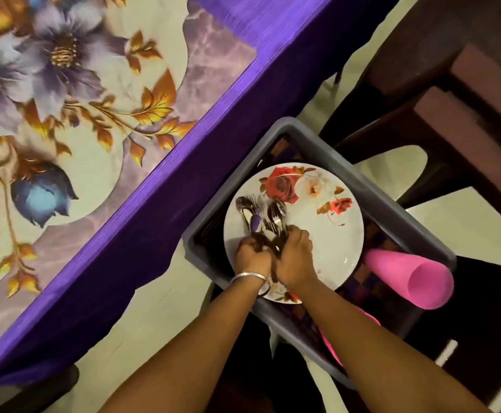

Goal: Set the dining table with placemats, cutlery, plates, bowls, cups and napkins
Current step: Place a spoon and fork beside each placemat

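A grey plastic tub [401, 210] stands beside the table. In it lies a white plate [329, 228] printed with red roses. A bundle of metal cutlery [261, 216], forks and spoons, rests on the plate's left side. My left hand [250, 254] and my right hand [294, 257] both grip the handle ends of this bundle, side by side. A pink plastic cup [410, 281] lies on its side at the tub's right corner. Another pink item [335, 347] shows under my right forearm.
The table [88, 120] fills the upper left, covered by a flowered cloth with a purple hanging border [160, 210]. A dark wooden chair [458, 108] stands at the upper right, close behind the tub. Pale floor shows between table and tub.
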